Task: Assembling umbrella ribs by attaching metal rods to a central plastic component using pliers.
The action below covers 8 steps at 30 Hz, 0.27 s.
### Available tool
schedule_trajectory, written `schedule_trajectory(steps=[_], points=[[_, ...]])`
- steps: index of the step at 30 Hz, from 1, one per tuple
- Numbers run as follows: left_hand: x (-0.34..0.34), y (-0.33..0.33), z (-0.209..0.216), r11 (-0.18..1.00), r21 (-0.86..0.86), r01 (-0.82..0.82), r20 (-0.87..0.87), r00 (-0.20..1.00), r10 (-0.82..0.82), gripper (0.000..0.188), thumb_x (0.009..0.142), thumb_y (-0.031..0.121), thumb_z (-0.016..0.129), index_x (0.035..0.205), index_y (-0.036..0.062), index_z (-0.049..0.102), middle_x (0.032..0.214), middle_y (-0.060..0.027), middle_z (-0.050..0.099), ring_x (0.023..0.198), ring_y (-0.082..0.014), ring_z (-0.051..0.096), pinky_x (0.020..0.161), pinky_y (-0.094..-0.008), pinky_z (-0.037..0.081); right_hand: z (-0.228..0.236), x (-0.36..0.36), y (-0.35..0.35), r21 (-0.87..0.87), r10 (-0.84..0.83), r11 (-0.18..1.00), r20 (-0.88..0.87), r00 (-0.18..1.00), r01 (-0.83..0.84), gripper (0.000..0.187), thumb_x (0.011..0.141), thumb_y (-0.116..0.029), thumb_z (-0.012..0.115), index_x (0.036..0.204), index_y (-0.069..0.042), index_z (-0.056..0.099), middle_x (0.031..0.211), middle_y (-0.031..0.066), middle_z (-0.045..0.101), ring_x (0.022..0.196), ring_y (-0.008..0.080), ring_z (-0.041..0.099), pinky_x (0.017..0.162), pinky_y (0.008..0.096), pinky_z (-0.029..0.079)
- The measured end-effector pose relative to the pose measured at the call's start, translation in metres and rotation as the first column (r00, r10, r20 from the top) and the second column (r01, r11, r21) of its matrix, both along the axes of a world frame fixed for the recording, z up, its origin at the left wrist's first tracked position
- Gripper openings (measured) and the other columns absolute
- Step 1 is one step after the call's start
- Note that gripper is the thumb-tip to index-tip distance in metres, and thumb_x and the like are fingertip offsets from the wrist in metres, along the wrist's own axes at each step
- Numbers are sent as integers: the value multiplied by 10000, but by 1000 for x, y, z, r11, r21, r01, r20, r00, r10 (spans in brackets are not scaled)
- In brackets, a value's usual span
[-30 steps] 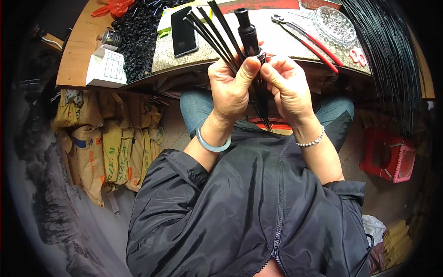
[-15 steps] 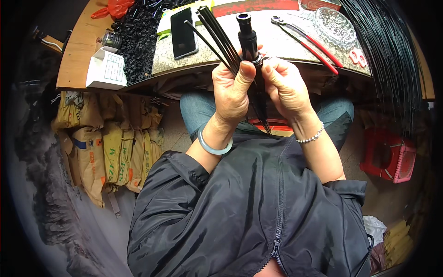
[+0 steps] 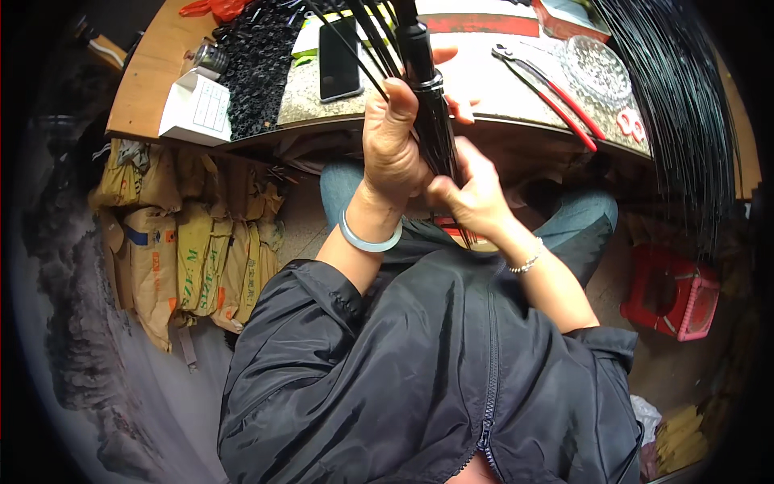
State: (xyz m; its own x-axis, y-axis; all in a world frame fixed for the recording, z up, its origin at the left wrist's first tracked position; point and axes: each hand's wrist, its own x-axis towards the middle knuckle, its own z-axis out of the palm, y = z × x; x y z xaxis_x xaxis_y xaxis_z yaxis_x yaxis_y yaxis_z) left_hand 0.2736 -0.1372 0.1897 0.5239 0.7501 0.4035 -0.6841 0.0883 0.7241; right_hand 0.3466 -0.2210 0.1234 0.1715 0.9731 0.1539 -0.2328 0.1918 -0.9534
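My left hand (image 3: pixel 390 141) is closed round what looks like a black umbrella frame (image 3: pixel 418 50), its thick shaft tilted up over the table edge. Thin black rods (image 3: pixel 372 36) fan out beside the shaft, between it and my left thumb. Fingertips of that hand show on the shaft's far side. Lower down, my right hand (image 3: pixel 477 194) is closed on the bundle of slim black ribs (image 3: pixel 435 133) hanging below the shaft's collar. Its thumb lies along the ribs, and the fingers behind them are partly hidden.
On the table lie a phone (image 3: pixel 339 60), red-handled pliers (image 3: pixel 556 97), a glass dish (image 3: pixel 597 68), small pink scissors (image 3: pixel 630 125), a white box (image 3: pixel 196 110) and a heap of small black parts (image 3: pixel 256 73). Long black rods (image 3: pixel 685 121) hang over the right edge. A red stool (image 3: pixel 673 294) stands below.
My right hand has slid from the shaft's collar down to the ribs. The frame has risen away from me in my left hand, and the rods beside it have spread.
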Motion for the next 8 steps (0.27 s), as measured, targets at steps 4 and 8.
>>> schedule_trajectory(steps=[4,8], points=[[-8,2,11,965,112,235,-214,954,-208,648,720,129,657,1253,-96,368,691,-26,498,649,-164,559,617,-319,522,-14,-1,-2,146,-184,978,290,939,147,284,752,-223,730,829,-12,556,690,67,584,613,122,544,602,285,463],[-10,-15,21,968,242,-68,-388,908,161,254,858,66,588,1038,-111,559,556,-21,492,425,-65,444,433,-191,390,9,10,-2,148,-179,981,409,895,128,437,712,-190,752,1105,-86,591,925,86,660,831,193,644,737,274,485]])
